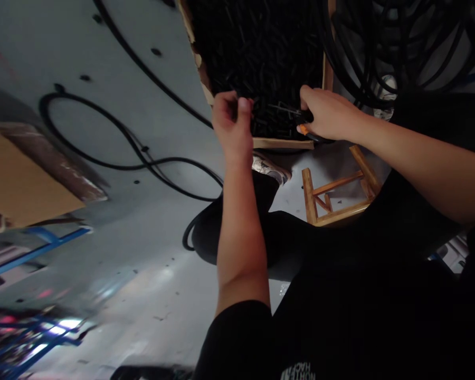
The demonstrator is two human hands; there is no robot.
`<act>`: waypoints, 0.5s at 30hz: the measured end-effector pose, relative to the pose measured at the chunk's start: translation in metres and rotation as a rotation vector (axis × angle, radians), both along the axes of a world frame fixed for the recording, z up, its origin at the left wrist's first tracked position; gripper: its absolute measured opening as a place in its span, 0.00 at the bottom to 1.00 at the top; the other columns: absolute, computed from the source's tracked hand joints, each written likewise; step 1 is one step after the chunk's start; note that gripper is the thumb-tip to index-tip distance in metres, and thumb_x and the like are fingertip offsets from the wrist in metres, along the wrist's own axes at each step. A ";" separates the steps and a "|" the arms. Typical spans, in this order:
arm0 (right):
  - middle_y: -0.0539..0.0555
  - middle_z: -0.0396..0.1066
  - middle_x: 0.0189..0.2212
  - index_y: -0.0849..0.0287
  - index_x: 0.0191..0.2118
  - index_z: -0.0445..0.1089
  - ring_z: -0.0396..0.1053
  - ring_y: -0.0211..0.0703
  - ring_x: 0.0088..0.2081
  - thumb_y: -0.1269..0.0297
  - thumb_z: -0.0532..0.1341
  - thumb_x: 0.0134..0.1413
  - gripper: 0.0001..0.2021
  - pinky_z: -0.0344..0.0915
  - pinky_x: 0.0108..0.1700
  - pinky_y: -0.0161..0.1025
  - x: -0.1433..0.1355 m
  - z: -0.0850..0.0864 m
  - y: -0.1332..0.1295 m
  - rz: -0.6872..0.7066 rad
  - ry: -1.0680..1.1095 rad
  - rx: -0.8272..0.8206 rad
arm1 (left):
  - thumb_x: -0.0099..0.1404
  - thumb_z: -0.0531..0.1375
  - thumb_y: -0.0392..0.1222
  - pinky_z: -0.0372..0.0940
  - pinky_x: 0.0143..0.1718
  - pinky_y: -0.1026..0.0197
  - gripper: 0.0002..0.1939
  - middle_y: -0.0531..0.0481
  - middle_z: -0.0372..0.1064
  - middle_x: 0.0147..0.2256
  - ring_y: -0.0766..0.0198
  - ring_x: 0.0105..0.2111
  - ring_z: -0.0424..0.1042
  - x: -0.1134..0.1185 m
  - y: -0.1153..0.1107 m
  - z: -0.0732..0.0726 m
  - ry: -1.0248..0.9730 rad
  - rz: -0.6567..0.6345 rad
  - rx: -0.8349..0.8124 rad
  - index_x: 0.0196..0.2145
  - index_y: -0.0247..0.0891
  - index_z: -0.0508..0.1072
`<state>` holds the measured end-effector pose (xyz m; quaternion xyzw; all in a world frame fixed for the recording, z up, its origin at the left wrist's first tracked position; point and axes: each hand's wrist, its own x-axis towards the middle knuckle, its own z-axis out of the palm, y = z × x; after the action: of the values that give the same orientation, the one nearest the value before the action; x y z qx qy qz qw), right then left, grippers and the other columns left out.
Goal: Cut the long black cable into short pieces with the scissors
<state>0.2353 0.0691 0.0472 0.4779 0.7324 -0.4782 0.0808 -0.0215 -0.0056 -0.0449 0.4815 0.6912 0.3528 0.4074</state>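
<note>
My right hand is wrapped round what look like scissors with orange and black handles. Their thin metal blades point left, over a cardboard box full of short black pieces resembling cut hose. My left hand is at the box's near left corner, fingers curled and thumb pressed in. Whatever it grips, if anything, is too dark to make out. The two hands are apart, with the scissors' tips between them.
Long black hose loops across the grey floor at left, and more coiled hose is piled at right. A wooden stool stands close to my legs. Flattened cardboard lies on a blue frame at left.
</note>
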 end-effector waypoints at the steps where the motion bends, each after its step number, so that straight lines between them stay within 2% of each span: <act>1: 0.58 0.81 0.57 0.49 0.52 0.74 0.79 0.62 0.58 0.64 0.71 0.62 0.15 0.73 0.51 0.49 0.001 0.003 -0.001 0.022 -0.002 0.008 | 0.75 0.57 0.80 0.75 0.54 0.55 0.34 0.52 0.74 0.43 0.59 0.54 0.77 -0.003 0.001 -0.001 -0.042 0.033 -0.018 0.45 0.43 0.66; 3: 0.57 0.81 0.56 0.47 0.51 0.74 0.78 0.63 0.58 0.63 0.71 0.62 0.14 0.73 0.51 0.50 0.000 0.008 -0.003 0.052 0.014 0.022 | 0.76 0.55 0.81 0.76 0.52 0.57 0.35 0.52 0.75 0.44 0.61 0.55 0.78 -0.002 0.002 0.000 -0.097 0.082 -0.054 0.45 0.43 0.66; 6: 0.57 0.81 0.54 0.47 0.50 0.74 0.79 0.62 0.58 0.63 0.70 0.63 0.12 0.73 0.49 0.50 -0.002 0.014 -0.004 0.074 0.050 0.029 | 0.78 0.54 0.79 0.78 0.51 0.55 0.33 0.50 0.78 0.48 0.58 0.57 0.80 0.014 0.000 0.010 -0.106 0.043 -0.099 0.44 0.44 0.69; 10: 0.56 0.82 0.53 0.47 0.50 0.74 0.78 0.62 0.58 0.62 0.69 0.64 0.10 0.72 0.49 0.49 -0.005 0.015 -0.004 0.084 0.058 0.033 | 0.79 0.59 0.75 0.80 0.50 0.56 0.28 0.48 0.79 0.48 0.55 0.57 0.81 0.033 -0.003 0.021 -0.105 -0.016 -0.143 0.45 0.45 0.73; 12: 0.57 0.82 0.53 0.47 0.49 0.74 0.79 0.63 0.57 0.63 0.68 0.64 0.09 0.71 0.48 0.49 -0.005 0.015 -0.004 0.103 0.051 0.056 | 0.77 0.61 0.74 0.81 0.49 0.54 0.27 0.48 0.79 0.48 0.53 0.57 0.82 0.034 -0.003 0.019 -0.139 -0.029 -0.139 0.46 0.46 0.74; 15: 0.58 0.83 0.52 0.49 0.47 0.74 0.80 0.64 0.54 0.64 0.68 0.62 0.09 0.71 0.47 0.50 -0.005 0.013 -0.005 0.106 0.036 0.083 | 0.76 0.60 0.76 0.81 0.48 0.53 0.28 0.48 0.80 0.48 0.51 0.57 0.82 0.024 -0.004 0.009 -0.196 -0.013 -0.093 0.48 0.49 0.76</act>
<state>0.2304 0.0637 0.0600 0.4327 0.7771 -0.4511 0.0730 0.0028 -0.0091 -0.0358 0.4298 0.6605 0.3631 0.4972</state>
